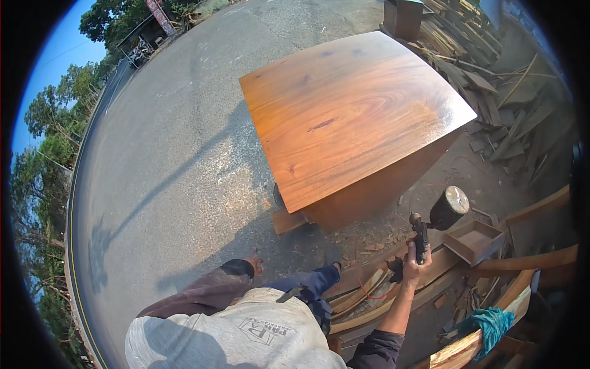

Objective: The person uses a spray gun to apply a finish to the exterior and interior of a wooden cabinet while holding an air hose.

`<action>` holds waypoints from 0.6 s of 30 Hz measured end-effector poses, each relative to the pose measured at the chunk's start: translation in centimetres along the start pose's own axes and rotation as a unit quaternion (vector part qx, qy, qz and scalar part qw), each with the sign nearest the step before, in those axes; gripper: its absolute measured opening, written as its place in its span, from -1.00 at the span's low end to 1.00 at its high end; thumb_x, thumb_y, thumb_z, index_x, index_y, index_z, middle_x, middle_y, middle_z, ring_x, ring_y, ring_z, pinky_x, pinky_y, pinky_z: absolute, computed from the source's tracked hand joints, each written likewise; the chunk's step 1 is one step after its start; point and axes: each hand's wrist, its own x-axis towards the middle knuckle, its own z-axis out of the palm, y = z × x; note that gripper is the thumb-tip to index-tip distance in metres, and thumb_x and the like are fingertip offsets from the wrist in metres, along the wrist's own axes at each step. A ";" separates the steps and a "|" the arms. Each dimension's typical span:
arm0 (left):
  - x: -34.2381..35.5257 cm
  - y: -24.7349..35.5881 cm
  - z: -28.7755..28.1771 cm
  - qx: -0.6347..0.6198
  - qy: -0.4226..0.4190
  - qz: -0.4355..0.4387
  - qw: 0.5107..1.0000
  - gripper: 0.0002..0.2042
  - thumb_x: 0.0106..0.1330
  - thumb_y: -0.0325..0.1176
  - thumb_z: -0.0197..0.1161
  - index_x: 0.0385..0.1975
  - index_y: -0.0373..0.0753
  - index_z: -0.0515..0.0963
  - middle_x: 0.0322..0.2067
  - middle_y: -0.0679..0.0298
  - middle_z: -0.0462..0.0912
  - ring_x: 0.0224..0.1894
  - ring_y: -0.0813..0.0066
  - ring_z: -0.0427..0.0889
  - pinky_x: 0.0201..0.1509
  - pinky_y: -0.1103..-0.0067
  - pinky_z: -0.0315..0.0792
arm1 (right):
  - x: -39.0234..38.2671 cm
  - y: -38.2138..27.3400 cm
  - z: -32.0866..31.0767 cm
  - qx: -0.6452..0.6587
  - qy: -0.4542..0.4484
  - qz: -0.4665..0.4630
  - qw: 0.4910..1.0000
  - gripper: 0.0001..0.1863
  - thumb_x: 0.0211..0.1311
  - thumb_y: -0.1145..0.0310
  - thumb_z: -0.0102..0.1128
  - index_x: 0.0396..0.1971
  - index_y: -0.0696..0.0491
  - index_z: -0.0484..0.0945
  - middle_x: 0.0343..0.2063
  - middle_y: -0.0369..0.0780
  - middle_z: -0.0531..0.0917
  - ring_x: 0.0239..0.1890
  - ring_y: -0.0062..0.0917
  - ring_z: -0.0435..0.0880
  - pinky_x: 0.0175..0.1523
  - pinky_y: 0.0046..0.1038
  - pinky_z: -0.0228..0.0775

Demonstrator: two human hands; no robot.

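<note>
**Black metal spray gun (pixel 420 238) with a round, pale-lidded cup (pixel 450 208) — in hand beside the cabinet**

The person's right hand (pixel 417 263) grips the spray gun's handle. The left hand (pixel 255 264) is low by the body; whether it holds anything cannot be told. The spray gun is apart from the glossy orange-brown wooden cabinet (pixel 344 123). The step looks like spray-coating — the cabinet's right corner gleams. Further spraying would call for level, even strokes, cup steady.

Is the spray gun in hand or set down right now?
In hand: the right hand is closed around the spray gun, its dark cup clear of the grip.
</note>
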 end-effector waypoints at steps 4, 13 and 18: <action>-1.3 -2.5 -0.7 -0.066 0.019 0.025 0.997 -0.51 0.34 -0.13 0.21 0.22 -0.18 0.42 -0.15 -0.07 0.70 0.00 -0.04 0.65 0.06 0.23 0.52 | 0.5 6.2 0.6 -0.074 0.000 0.022 0.997 -0.85 0.20 0.46 0.31 -0.24 0.11 0.61 -0.53 -0.38 0.59 -0.48 -0.70 0.48 -0.34 -0.57 0.34; -5.4 -2.1 -2.4 -0.092 0.016 0.006 0.996 -0.54 0.33 -0.20 0.24 0.19 -0.23 0.44 -0.31 0.01 0.73 -0.21 0.14 0.73 -0.08 0.37 0.56 | 0.0 20.0 1.3 -0.166 0.019 0.075 0.983 -0.53 0.08 0.43 0.32 0.07 0.09 0.60 -0.41 -0.20 0.70 -0.37 -0.56 0.64 -0.18 -0.44 0.48; -5.7 -2.6 -2.9 -0.087 0.028 0.003 0.996 -0.54 0.32 -0.20 0.25 0.18 -0.20 0.45 -0.33 0.06 0.74 -0.23 0.15 0.73 -0.10 0.37 0.57 | 0.2 23.0 1.5 -0.231 -0.002 0.135 0.964 -0.57 0.13 0.46 0.28 0.06 0.09 0.60 -0.25 -0.22 0.71 -0.21 -0.54 0.63 -0.05 -0.42 0.47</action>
